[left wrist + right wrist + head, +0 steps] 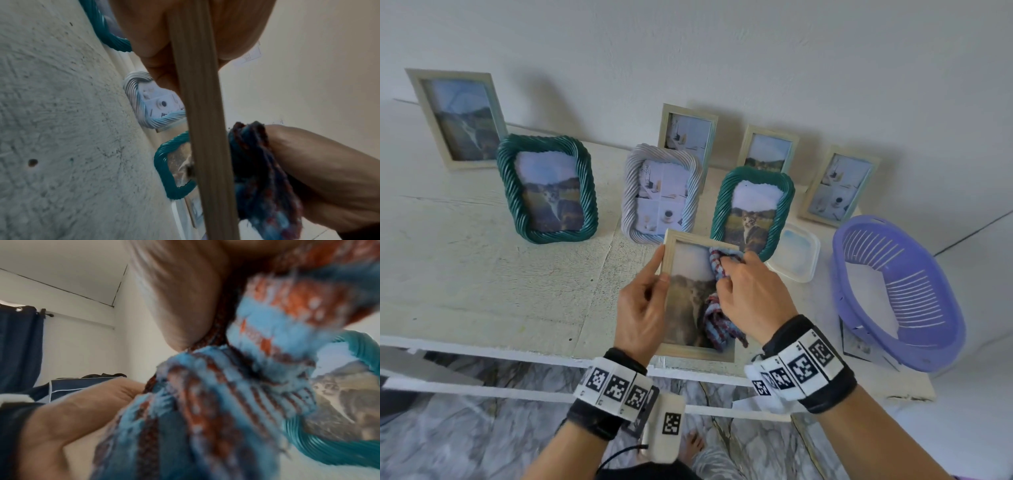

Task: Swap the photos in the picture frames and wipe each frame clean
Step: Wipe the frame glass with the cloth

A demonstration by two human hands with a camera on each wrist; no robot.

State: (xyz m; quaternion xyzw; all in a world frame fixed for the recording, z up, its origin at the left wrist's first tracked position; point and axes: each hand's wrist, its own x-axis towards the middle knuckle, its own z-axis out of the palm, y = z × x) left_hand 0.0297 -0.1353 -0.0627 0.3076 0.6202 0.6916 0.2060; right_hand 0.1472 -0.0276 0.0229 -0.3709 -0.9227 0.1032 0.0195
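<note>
1. While it is held up over the near edge of the table [482, 281], the pale wooden frame [697, 353] faces the person, showing a blurred photo of a cat in a field.
2. Left hand [642, 310] grasps the frame's left side, thumb on the front and fingers [236, 32] curled round behind.
3. Right hand [755, 296] is clenched on a blue and red cloth [717, 317], pressing it against the glass at the frame's upper right; the rest of the cloth hangs down over the photo.
4. Just behind the held frame stand a white twisted frame [664, 193] and a green twisted frame [751, 210]; another green twisted frame [548, 188] stands further left.
5. Four plain pale frames lean against the wall [722, 51] at the back.
6. At the right lie a clear plastic lid [796, 253] and a purple basket [897, 291].
</note>
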